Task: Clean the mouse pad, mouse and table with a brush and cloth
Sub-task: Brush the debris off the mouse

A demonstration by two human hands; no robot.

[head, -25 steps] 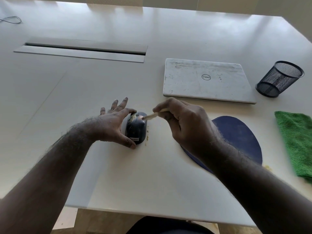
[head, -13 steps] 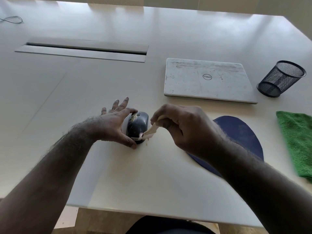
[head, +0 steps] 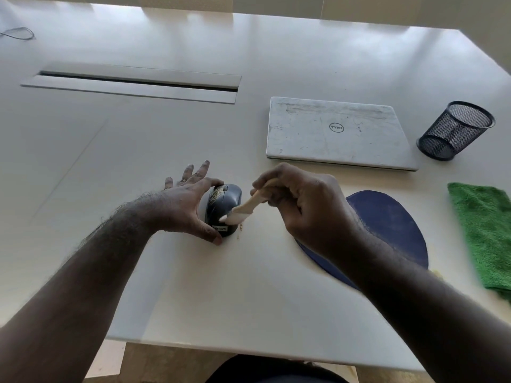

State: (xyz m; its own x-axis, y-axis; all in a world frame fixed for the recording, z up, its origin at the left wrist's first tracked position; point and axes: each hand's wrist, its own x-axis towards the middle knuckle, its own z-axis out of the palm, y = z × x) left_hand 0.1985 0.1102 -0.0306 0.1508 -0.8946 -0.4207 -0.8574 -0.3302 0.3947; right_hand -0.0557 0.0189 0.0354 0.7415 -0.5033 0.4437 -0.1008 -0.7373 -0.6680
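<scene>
From my seat I see two bare forearms, each running in from a bottom corner. The left forearm [head: 96, 272] is covered in fine dark hair, which stands thickest along its outer edge and at the wrist. The right forearm [head: 414, 313] carries the same hair, though blur softens it. On the left grip [head: 182, 205] a thin band [head: 183, 180] seems to circle one finger; it is too small for me to tell more. Its fingertips end in short nails [head: 206, 162]. The right grip [head: 304, 208] shows me its back and knuckles. Low between the arms sits a rounded patch of dark clothing [head: 276, 369]; which garment I cannot tell.
</scene>
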